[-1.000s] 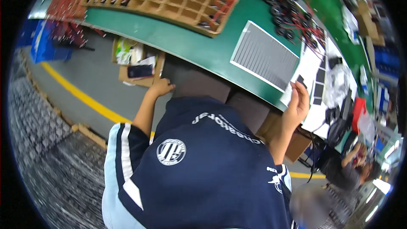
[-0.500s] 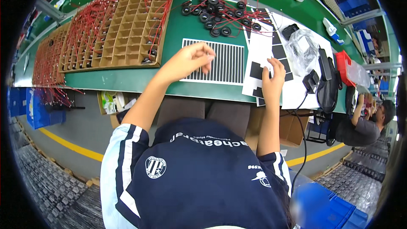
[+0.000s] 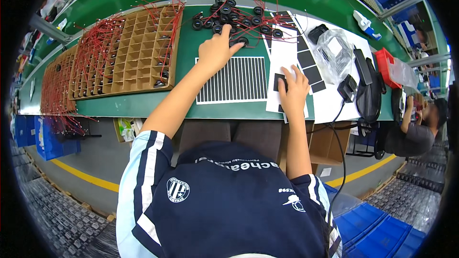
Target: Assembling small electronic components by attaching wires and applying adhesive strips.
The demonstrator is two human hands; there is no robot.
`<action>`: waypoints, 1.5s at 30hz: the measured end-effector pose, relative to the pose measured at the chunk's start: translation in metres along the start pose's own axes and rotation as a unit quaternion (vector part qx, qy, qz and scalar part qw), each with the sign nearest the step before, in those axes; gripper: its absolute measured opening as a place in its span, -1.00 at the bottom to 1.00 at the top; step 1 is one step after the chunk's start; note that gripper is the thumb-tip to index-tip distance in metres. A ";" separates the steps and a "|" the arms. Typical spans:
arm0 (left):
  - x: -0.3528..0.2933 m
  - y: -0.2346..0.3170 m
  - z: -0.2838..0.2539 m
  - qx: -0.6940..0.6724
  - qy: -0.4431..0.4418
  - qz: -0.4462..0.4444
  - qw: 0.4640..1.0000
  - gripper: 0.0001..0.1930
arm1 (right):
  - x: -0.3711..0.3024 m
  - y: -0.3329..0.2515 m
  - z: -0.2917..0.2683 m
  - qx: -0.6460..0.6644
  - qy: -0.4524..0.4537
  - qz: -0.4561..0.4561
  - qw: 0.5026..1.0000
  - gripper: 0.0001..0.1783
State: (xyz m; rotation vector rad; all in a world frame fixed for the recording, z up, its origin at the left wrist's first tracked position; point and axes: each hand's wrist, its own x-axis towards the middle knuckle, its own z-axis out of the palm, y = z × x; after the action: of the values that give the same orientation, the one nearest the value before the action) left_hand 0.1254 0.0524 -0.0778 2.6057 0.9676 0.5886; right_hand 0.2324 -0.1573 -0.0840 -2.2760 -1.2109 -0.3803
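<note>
The left hand (image 3: 216, 50) reaches with fingers spread into the pile of black round parts with red wires (image 3: 239, 21) on the green table (image 3: 143, 105). The right hand (image 3: 292, 88) presses a black pad (image 3: 279, 82) on the white sheet (image 3: 282, 57), fingers slightly apart; whether it grips the pad is unclear.

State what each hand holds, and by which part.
Neither hand clearly holds anything. The left hand reaches fingertips into the pile of black round parts; the right hand rests on a black pad.

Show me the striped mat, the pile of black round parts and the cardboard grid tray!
striped mat (image 3: 232, 80): head view, its middle.
black round parts (image 3: 235, 18): head view, pile centre.
cardboard grid tray (image 3: 138, 52): head view, middle cells.
</note>
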 end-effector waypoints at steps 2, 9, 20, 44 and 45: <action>0.007 -0.004 0.002 -0.008 -0.010 -0.004 1.000 -0.54 | 0.002 -0.003 -0.002 -0.034 -0.015 -0.037 0.999 -0.70; 0.008 -0.011 -0.008 -0.022 -0.052 -0.003 0.998 -0.71 | 0.000 0.003 0.002 0.015 -0.011 -0.018 1.000 -0.79; -0.007 -0.006 -0.059 -0.437 -0.135 -0.107 0.883 -0.83 | -0.002 0.004 0.005 0.000 0.002 -0.016 1.000 -0.80; -0.153 -0.003 -0.037 -0.807 -0.265 -0.210 0.485 -0.74 | -0.002 0.012 0.009 0.035 0.003 -0.010 0.999 -0.81; -0.151 -0.002 -0.037 -0.807 -0.265 -0.210 0.484 -0.74 | -0.002 0.014 0.009 0.034 0.003 -0.010 0.999 -0.81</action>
State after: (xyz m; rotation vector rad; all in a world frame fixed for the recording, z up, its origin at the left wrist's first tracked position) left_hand 0.0027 -0.0424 -0.0868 0.6165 0.3025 0.2021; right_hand 0.2425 -0.1594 -0.0970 -2.2056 -1.2267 -0.3480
